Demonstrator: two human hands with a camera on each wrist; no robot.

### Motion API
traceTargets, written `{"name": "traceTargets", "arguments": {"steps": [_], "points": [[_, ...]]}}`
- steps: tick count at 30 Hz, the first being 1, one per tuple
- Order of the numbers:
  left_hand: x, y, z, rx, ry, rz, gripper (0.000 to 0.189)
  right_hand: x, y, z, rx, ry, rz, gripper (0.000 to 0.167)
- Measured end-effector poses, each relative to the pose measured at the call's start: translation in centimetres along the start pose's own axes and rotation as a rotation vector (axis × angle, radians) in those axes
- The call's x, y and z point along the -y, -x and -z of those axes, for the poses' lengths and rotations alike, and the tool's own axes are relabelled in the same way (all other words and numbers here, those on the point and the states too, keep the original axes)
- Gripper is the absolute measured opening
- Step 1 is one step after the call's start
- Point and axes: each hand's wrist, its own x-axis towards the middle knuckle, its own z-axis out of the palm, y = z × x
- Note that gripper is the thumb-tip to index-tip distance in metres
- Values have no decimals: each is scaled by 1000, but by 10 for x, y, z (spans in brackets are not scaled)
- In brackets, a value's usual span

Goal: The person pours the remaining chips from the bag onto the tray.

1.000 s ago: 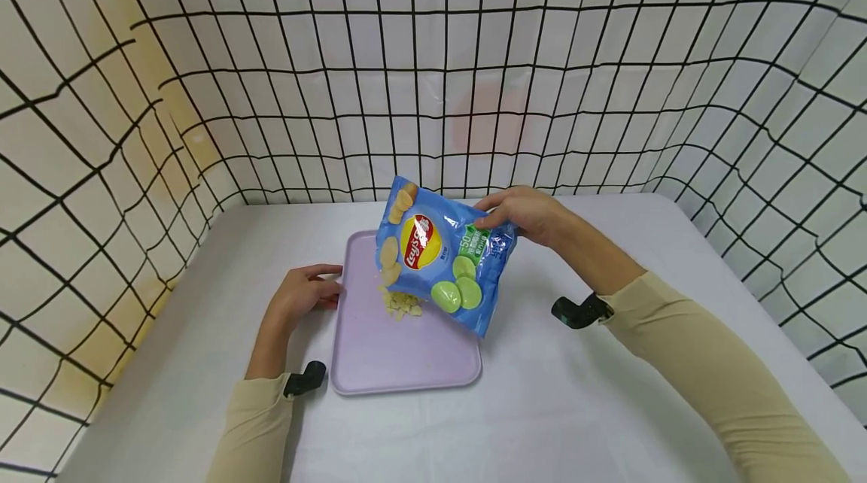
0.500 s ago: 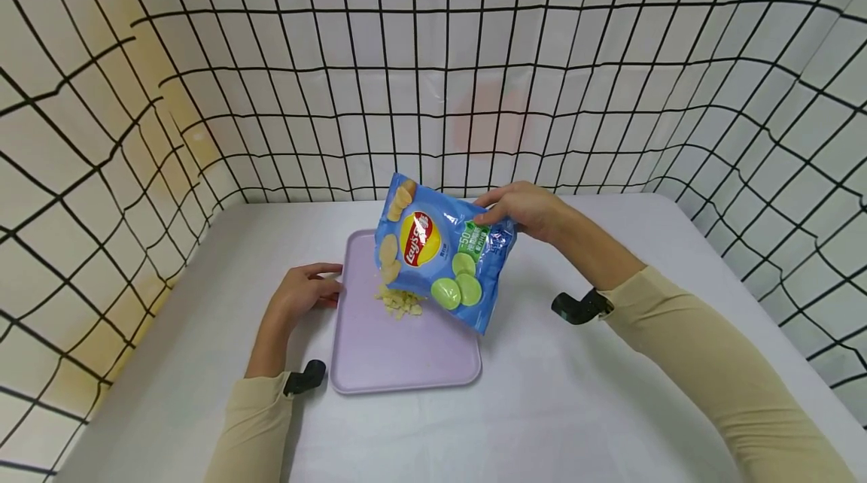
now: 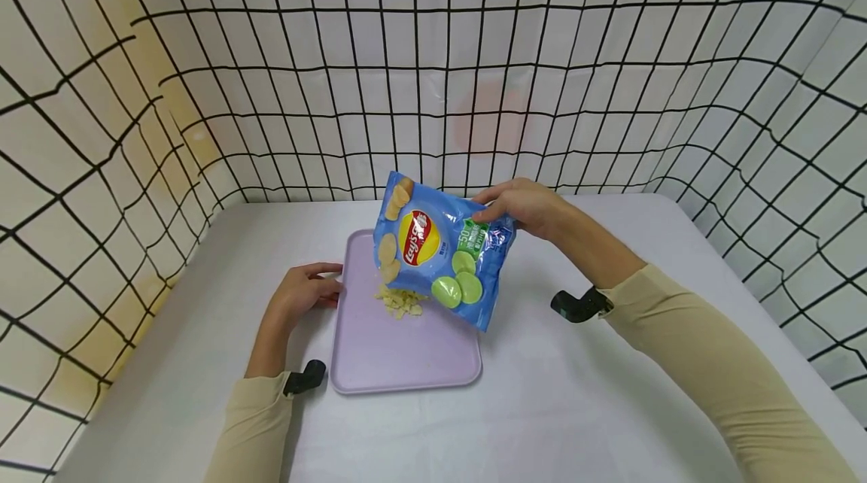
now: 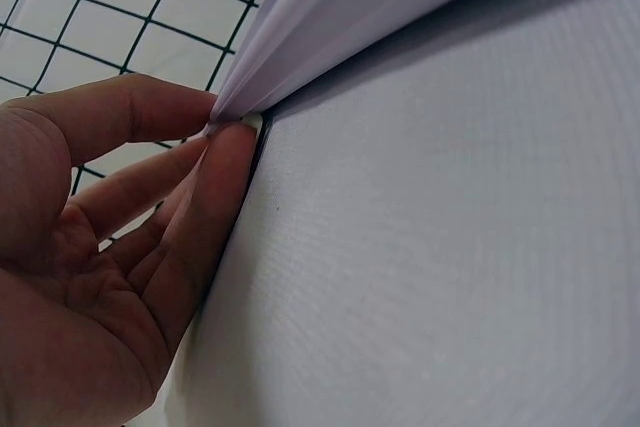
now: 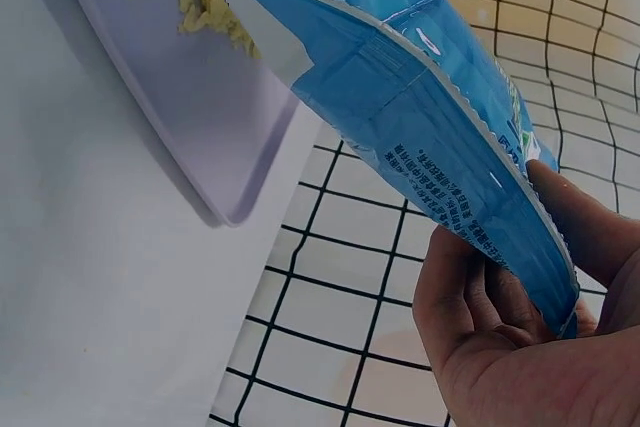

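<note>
A blue bag of Lay's potato chips (image 3: 450, 231) hangs tilted over the lilac tray (image 3: 406, 359). My right hand (image 3: 530, 211) grips the bag by its right end, thumb on the printed front and fingers behind, as the right wrist view shows. Below the bag's lower left part, a small heap of broken chips (image 3: 401, 304) lies on the tray; the bag covers part of it. At the tray's left edge is my left hand (image 3: 302, 293). In the left wrist view, the thumb and a finger of that hand (image 4: 130, 237) pinch the tray's rim (image 4: 330, 37).
The tray rests on a white-covered table (image 3: 542, 408). Black wire mesh (image 3: 443, 92) stands along the back and both sides, with white sheeting behind it. A black wrist device (image 3: 579, 306) sticks out from the right cuff, another (image 3: 306, 378) from the left.
My right hand has lifted the bag slightly, and a little more of the chip heap shows beneath it. My left hand has stayed at the tray's edge.
</note>
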Motion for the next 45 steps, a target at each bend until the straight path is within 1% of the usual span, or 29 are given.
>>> {"name": "traceTargets", "arguments": {"steps": [10, 19, 25, 31, 38, 45], "points": [[-1, 0, -1, -8, -17, -1, 47, 1, -1, 2, -16, 1, 6, 48], [-1, -1, -1, 0, 14, -6, 47, 2, 0, 2, -37, 4, 4, 47], [0, 0, -1, -1, 21, -5, 47, 1, 2, 1, -36, 23, -4, 47], [0, 0, -1, -3, 36, 0, 47, -1, 1, 1, -43, 26, 11, 46], [0, 1, -1, 11, 53, -5, 47, -1, 1, 2, -33, 27, 3, 47], [1, 0, -1, -7, 38, 8, 46, 3, 3, 5, -33, 25, 16, 45]]}}
